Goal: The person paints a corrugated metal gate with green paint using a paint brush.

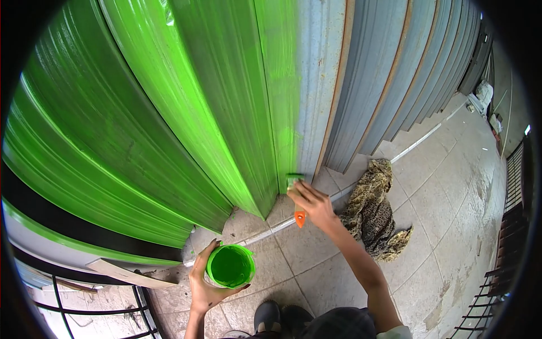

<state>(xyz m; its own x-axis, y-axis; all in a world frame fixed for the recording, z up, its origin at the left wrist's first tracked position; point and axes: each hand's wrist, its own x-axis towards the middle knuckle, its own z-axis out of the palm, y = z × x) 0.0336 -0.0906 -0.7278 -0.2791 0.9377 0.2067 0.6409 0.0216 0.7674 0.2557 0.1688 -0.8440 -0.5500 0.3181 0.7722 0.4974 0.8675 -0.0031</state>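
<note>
In the head view, my right hand [311,202] grips a paintbrush [300,216] with an orange handle end. The green-covered bristles touch the lower part of a folded metal panel [286,130], beside the line where green paint meets bare grey metal. My left hand [204,282] is wrapped round a small tub [252,265] of green paint, held upright above the floor. Green smears coat the tub's rim. Panels to the left are green, while the grey panels [372,79] to the right show rusty edges.
A crumpled patterned cloth [377,217] lies on the tiled floor [435,209] right of my right forearm. A thin board [130,274] and a black metal grille [93,311] are at lower left. Dark railings [511,226] line the right side. My shoes [268,316] show below.
</note>
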